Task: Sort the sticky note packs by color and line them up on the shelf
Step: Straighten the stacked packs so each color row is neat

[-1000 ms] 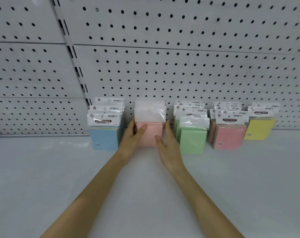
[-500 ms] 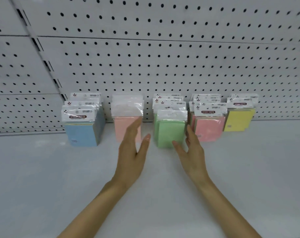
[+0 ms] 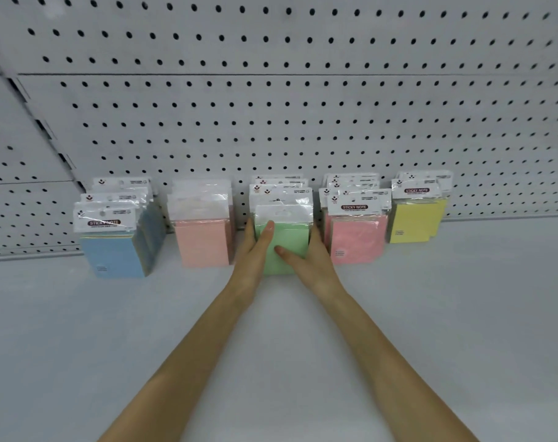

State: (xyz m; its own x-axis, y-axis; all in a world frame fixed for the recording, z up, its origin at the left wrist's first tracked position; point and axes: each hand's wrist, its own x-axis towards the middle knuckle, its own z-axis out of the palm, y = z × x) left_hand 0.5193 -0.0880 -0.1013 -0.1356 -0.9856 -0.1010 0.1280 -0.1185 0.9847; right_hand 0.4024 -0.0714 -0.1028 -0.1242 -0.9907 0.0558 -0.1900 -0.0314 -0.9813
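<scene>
Both hands have left the peach stack and gone one place to the right since a second ago. They now bracket the green stack.

Finding: your left hand lies flat against the stack's left side and your right hand against its right. The fingers run straight back along the packs and each thumb rests on the front face. Neither hand is wrapped round a pack; the two press inward with the stack between them.

Location: the green stack stands upright at the middle of the row along the back edge of the shelf, against the pegboard. It has the peach stack on its left and the pink stack on its right. The blue stack and the yellow stack close the two ends of the row.

Assessment: colours appear already sorted, and the step in hand looks like squaring this stack.

Recommendation: keep even pressure from both sides so the packs slide into register and do not fan out. Hold the front pack with your thumbs so it does not tip forward. Leave clear gaps to the peach and pink stacks. Bring the front face level with its neighbours. Header cards at the rear look staggered, so check them.
</scene>
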